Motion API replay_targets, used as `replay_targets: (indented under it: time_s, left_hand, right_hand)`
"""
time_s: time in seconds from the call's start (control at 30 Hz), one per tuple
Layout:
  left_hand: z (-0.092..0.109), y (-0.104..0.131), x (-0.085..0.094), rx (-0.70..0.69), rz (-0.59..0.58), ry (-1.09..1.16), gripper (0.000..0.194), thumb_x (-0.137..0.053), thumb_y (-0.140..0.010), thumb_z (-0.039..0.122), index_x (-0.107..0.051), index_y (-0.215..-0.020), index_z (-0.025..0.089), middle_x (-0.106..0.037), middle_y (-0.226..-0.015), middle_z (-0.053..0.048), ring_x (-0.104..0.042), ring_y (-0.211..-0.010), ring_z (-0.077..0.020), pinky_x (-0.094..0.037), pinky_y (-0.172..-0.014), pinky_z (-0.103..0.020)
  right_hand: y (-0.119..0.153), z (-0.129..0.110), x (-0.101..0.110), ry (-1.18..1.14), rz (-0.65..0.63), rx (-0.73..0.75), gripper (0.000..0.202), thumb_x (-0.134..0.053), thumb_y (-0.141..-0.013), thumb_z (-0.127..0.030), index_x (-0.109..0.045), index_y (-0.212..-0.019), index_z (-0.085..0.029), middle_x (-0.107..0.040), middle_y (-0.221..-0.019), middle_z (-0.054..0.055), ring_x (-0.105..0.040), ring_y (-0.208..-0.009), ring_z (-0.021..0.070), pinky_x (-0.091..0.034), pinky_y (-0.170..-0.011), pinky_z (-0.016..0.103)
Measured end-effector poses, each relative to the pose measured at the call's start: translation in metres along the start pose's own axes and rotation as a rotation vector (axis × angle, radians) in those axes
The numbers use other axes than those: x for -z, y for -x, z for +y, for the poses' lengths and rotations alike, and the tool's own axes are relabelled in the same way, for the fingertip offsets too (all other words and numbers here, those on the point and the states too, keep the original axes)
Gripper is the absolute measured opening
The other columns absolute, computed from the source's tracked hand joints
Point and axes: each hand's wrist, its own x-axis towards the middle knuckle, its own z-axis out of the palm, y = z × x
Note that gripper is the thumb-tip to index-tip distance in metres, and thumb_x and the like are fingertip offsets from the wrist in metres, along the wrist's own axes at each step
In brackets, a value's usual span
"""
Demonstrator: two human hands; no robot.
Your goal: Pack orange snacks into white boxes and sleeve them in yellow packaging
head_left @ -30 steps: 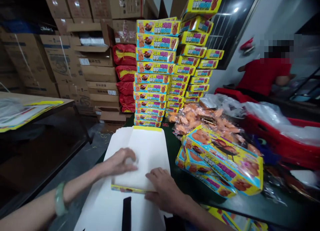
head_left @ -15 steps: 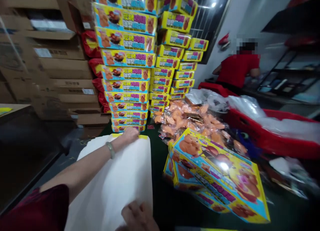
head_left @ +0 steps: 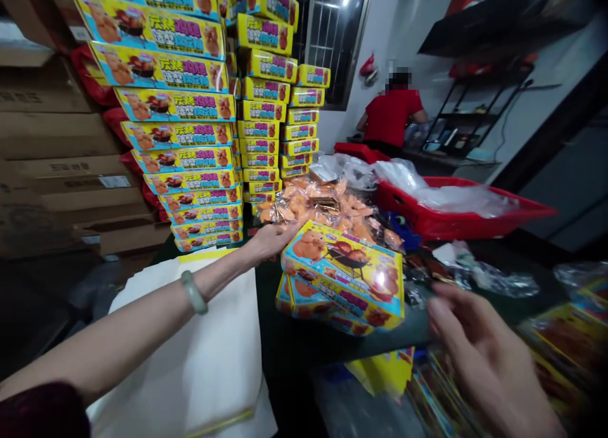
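My left hand, with a jade-coloured bangle on the wrist, stretches past a yellow-and-blue printed box. Its fingertips are partly hidden at the box's far left corner, close to a heap of orange toys in clear bags. The box lies tilted on top of other such boxes. To its right, my right hand hovers with thumb and fingers apart, holding nothing and slightly blurred. Beneath my left forearm lies a stack of white sheets with yellow edges.
Tall stacks of printed boxes rise at the back left beside brown cartons. A red crate with clear plastic bags stands to the right. Flat printed packaging lies at lower right. A person in red works behind.
The view has swung right. My left hand has left the top edge of the white sheets and reached across to the printed box. My right hand has moved from the sheets to the box's right.
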Motion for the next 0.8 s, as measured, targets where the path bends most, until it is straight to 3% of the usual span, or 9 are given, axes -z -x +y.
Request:
replay_targets:
  time_s: [0.07, 0.17, 0.27, 0.4, 0.47, 0.57, 0.67, 0.73, 0.8]
  left_hand:
    - [0.016, 0.005, -0.013, 0.024, -0.023, 0.055, 0.049, -0.048, -0.078, 0.056, -0.054, -0.05, 0.015, -0.045, -0.041, 0.0, -0.038, -0.036, -0.01, -0.025, -0.036, -0.023]
    - [0.029, 0.014, -0.017, 0.001, 0.012, 0.0, 0.048, -0.058, -0.074, 0.047, -0.042, -0.04, 0.017, -0.034, -0.035, 0.003, -0.033, -0.033, -0.0085, -0.023, -0.036, -0.023]
    - [0.046, 0.03, -0.002, 0.069, 0.068, 0.051, 0.048, -0.057, -0.075, 0.049, -0.042, -0.041, 0.018, -0.037, -0.035, 0.002, -0.035, -0.032, -0.0094, -0.026, -0.035, -0.023]
    - [0.064, 0.054, 0.015, 0.118, 0.161, 0.159, 0.045, -0.051, -0.08, 0.048, -0.053, -0.051, 0.014, -0.047, -0.038, -0.001, -0.04, -0.031, -0.0101, -0.03, -0.035, -0.023]
    - [0.06, 0.062, 0.008, 0.178, 0.156, 0.196, 0.044, -0.048, -0.081, 0.048, -0.055, -0.054, 0.014, -0.048, -0.039, -0.002, -0.041, -0.031, -0.0104, -0.03, -0.035, -0.022]
    - [0.037, 0.069, -0.019, 0.293, 0.154, 0.242, 0.043, -0.053, -0.076, 0.054, -0.055, -0.059, 0.014, -0.049, -0.042, 0.0, -0.043, -0.037, -0.0111, -0.028, -0.036, -0.021]
    - [0.017, 0.07, -0.045, 0.309, 0.134, 0.378, 0.049, -0.053, -0.072, 0.062, -0.059, -0.073, 0.014, -0.061, -0.062, -0.003, -0.052, -0.052, -0.0132, -0.033, -0.041, -0.021]
    - [0.014, 0.066, -0.05, 0.298, 0.071, 0.472, 0.054, -0.051, -0.072, 0.064, -0.063, -0.08, 0.012, -0.066, -0.075, -0.007, -0.057, -0.061, -0.016, -0.039, -0.047, -0.023]
    - [0.02, 0.058, -0.042, 0.293, 0.051, 0.513, 0.053, -0.055, -0.07, 0.061, -0.064, -0.08, 0.01, -0.067, -0.078, -0.01, -0.06, -0.064, -0.0187, -0.042, -0.051, -0.026]
  right_hand:
    - [-0.025, -0.001, 0.006, -0.021, -0.172, -0.083, 0.051, -0.046, -0.073, -0.063, -0.054, -0.105, -0.023, -0.062, -0.091, 0.011, -0.059, -0.075, 0.026, -0.05, -0.055, 0.036]
    - [-0.048, -0.011, -0.003, -0.025, -0.399, -0.014, 0.053, -0.048, -0.072, -0.062, -0.062, -0.098, -0.018, -0.066, -0.092, 0.009, -0.06, -0.078, 0.0258, -0.05, -0.056, 0.033]
    - [-0.069, -0.034, -0.002, -0.084, -0.357, 0.078, 0.046, -0.06, -0.068, -0.055, -0.064, -0.094, -0.017, -0.068, -0.089, 0.007, -0.061, -0.081, 0.0245, -0.05, -0.063, 0.031]
    - [-0.104, -0.056, 0.008, -0.243, -0.383, 0.021, 0.036, -0.061, -0.072, -0.047, -0.064, -0.088, -0.015, -0.069, -0.083, 0.008, -0.063, -0.072, 0.0199, -0.049, -0.062, 0.032]
    - [-0.116, -0.051, 0.002, -0.256, -0.459, -0.043, 0.031, -0.061, -0.074, -0.043, -0.064, -0.083, -0.013, -0.068, -0.078, 0.008, -0.063, -0.068, 0.0184, -0.05, -0.063, 0.033]
    - [-0.119, -0.027, -0.019, -0.173, -0.526, -0.105, 0.026, -0.066, -0.072, -0.037, -0.066, -0.079, -0.013, -0.069, -0.076, 0.007, -0.063, -0.07, 0.0184, -0.051, -0.067, 0.031]
    - [-0.11, -0.006, -0.035, -0.211, -0.576, -0.145, 0.028, -0.066, -0.073, -0.035, -0.065, -0.093, -0.016, -0.07, -0.082, 0.004, -0.064, -0.075, 0.0167, -0.051, -0.07, 0.028]
    - [-0.103, -0.007, -0.035, -0.275, -0.633, -0.178, 0.029, -0.063, -0.077, -0.033, -0.063, -0.1, -0.016, -0.07, -0.081, 0.003, -0.065, -0.073, 0.0152, -0.052, -0.068, 0.027]
    - [-0.097, -0.019, -0.027, -0.311, -0.641, -0.188, 0.026, -0.062, -0.078, -0.029, -0.063, -0.099, -0.015, -0.07, -0.078, 0.003, -0.065, -0.069, 0.015, -0.052, -0.066, 0.026]
